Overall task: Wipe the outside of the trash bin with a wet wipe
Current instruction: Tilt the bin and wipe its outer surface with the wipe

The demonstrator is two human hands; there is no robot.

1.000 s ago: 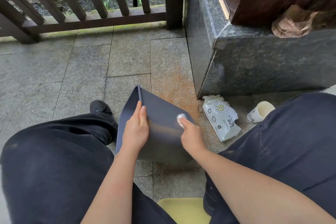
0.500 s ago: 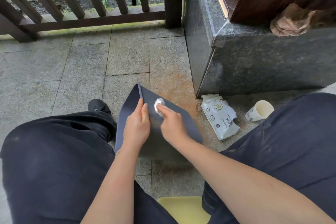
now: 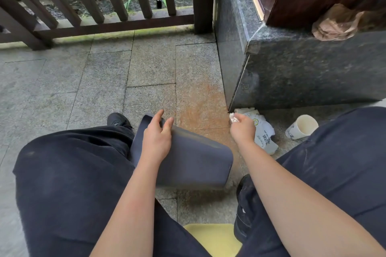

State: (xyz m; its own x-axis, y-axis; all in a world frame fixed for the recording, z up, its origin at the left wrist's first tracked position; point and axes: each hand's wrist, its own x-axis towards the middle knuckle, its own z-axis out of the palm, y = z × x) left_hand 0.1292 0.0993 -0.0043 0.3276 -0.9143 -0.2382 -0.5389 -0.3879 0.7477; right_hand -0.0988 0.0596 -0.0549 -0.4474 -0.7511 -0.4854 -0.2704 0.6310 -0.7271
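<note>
A: Where's my left hand [image 3: 155,139]?
B: Fingers spread, loosely resting on the tilted trash bin [image 3: 188,162] between your knees.
A: My right hand [image 3: 243,129]?
B: Off the bin, pinching the wet wipe [image 3: 233,118] over the wipes pack [image 3: 263,134].

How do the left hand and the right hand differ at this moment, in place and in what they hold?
The left hand rests on the dark trash bin, fingers spread; the right hand is off the bin, over the wipes pack. The left hand holds no wipe; the right hand pinches a crumpled white wipe. Both are bare.
</note>
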